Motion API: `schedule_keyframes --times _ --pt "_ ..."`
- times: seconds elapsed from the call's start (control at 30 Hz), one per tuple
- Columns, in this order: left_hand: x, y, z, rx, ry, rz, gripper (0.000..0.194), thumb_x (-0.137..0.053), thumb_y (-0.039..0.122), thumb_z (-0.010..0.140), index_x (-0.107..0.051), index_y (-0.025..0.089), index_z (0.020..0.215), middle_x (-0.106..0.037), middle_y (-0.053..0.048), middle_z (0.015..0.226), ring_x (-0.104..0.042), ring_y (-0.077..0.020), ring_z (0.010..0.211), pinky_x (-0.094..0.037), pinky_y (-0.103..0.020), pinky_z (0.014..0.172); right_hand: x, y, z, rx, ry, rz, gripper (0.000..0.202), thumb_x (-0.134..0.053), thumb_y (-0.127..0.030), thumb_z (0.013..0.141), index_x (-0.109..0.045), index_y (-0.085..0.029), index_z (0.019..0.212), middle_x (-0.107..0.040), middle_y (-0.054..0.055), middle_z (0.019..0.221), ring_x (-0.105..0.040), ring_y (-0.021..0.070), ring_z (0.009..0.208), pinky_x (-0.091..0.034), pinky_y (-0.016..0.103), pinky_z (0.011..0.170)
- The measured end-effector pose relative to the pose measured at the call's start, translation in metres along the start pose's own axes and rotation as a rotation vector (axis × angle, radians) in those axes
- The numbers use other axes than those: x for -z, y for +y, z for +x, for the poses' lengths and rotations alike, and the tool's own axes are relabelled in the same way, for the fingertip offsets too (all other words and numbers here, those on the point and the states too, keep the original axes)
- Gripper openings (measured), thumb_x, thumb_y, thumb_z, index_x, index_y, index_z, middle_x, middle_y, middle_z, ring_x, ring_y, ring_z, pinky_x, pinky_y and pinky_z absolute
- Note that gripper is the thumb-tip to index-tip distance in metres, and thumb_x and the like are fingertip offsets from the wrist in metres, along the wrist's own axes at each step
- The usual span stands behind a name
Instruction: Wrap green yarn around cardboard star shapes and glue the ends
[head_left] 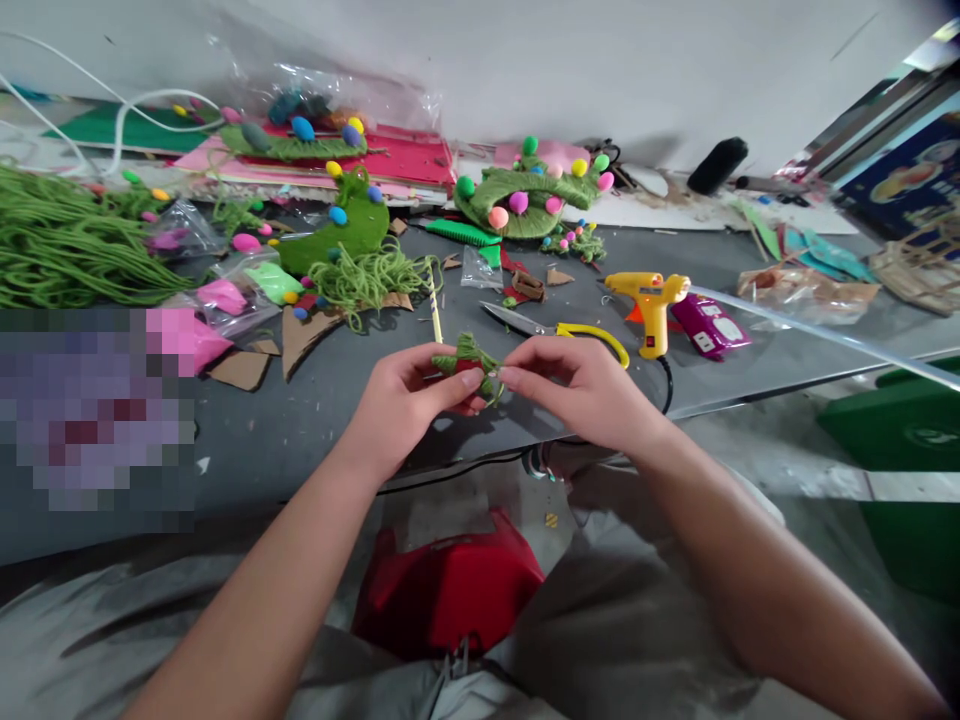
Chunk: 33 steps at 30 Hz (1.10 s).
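Observation:
A small green yarn-wrapped piece (pixel 469 350) with a red patch is held over the front part of the grey table. My left hand (pixel 409 405) grips it from the left, thumb on the red patch. At its right side my right hand (pixel 581 385) pinches with thumb and forefinger; what lies between those fingertips is too small to make out. Just behind the hands lie scissors (pixel 592 331) with yellow handles. To their right is a yellow glue gun (pixel 651 305). Loose green yarn (pixel 367 275) lies behind my left hand.
Pompom-dotted green wreath pieces (pixel 517 205) stand at the back of the grey table (pixel 300 440). Green yarn strands (pixel 67 240) and pink bags (pixel 187 340) are at the left. A purple packet (pixel 712 325) lies right of the glue gun. Below is a red stool (pixel 450 590).

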<state>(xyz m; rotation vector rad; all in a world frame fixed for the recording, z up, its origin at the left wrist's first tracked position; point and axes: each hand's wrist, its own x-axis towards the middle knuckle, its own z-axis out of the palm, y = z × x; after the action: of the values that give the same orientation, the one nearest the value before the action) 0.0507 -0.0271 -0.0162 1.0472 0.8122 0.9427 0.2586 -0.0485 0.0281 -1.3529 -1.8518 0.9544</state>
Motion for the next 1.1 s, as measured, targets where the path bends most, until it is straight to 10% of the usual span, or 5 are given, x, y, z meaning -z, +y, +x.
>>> schedule_keyframes --times 0.27,0.43,0.67,1.1 --pt "-0.003 0.001 0.0 0.02 0.036 -0.025 0.017 -0.088 0.03 0.075 -0.077 0.02 0.084 -0.073 0.0 0.077 -0.071 -0.0139 0.066 -0.059 -0.024 0.067 0.023 0.013 0.006 -0.073 0.249 0.091 0.018 -0.07 -0.036 0.09 -0.076 -0.019 0.088 -0.068 0.001 0.072 -0.059 0.0126 0.063 -0.049 0.027 0.06" --pt "-0.003 0.002 -0.001 0.03 0.055 0.007 0.021 -0.089 0.03 0.072 -0.076 0.02 0.084 -0.072 -0.001 0.076 -0.071 -0.0163 0.068 -0.059 -0.026 0.068 0.028 0.032 0.015 -0.115 0.578 0.169 0.044 -0.073 -0.026 0.086 -0.066 -0.023 0.13 -0.069 0.01 0.129 -0.07 0.0227 0.098 -0.059 0.038 0.077" --pt "-0.005 0.004 -0.001 -0.015 0.026 0.077 0.021 -0.087 0.031 0.074 -0.077 0.019 0.088 -0.072 -0.001 0.076 -0.07 -0.0155 0.068 -0.059 -0.026 0.069 -0.003 0.0 -0.001 0.004 0.009 0.079 0.024 -0.069 -0.042 0.092 -0.075 -0.02 0.096 -0.077 0.003 0.094 -0.07 0.0167 0.085 -0.056 0.029 0.078" --pt "-0.01 -0.001 0.001 -0.072 0.199 0.022 0.026 -0.088 0.033 0.073 -0.076 0.017 0.089 -0.074 -0.001 0.079 -0.071 -0.0152 0.068 -0.062 -0.028 0.073 -0.022 0.002 -0.006 0.283 0.09 -0.204 0.017 -0.054 -0.02 0.1 -0.07 -0.018 0.105 -0.074 0.006 0.1 -0.066 0.0176 0.093 -0.051 0.032 0.085"
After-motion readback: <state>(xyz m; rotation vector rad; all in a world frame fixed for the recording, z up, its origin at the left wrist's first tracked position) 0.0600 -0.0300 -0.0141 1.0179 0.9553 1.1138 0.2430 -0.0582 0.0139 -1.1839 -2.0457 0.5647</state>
